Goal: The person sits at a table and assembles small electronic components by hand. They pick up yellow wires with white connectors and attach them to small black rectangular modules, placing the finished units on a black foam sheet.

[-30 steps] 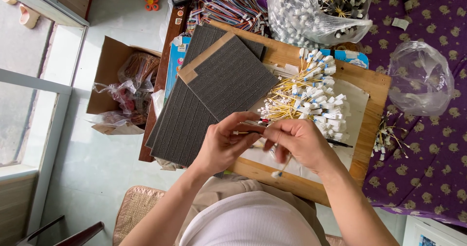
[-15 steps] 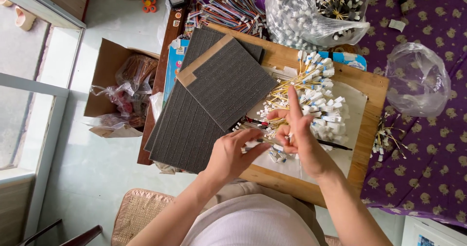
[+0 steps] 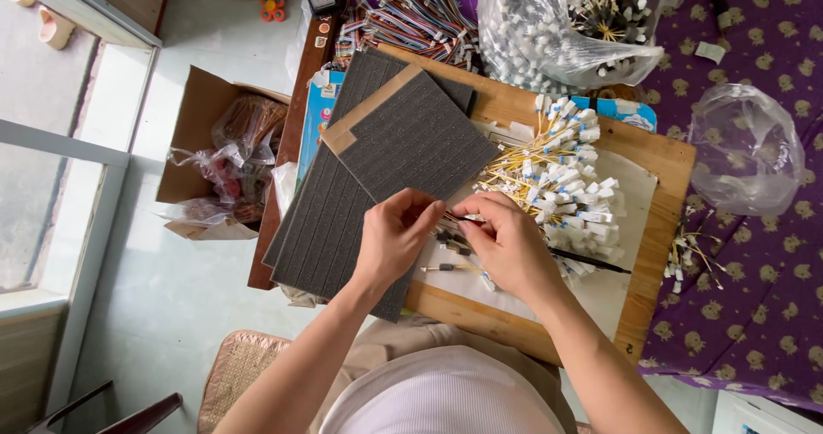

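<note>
Left hand (image 3: 396, 244) and right hand (image 3: 507, 244) meeting over a wooden board (image 3: 660, 254), fingers of both pinching one thin wire lead (image 3: 453, 220) between them, beside dark foam sheets (image 3: 403, 138) and a heap of white-tipped yellow leads (image 3: 561, 177).

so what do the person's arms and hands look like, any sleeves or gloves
Both arms are bare from the elbow down, with no sleeves in view. The left hand and right hand are ungloved, and no rings, watch or bracelet show. The only clothing visible is a white ribbed top at the bottom of the picture.
</note>
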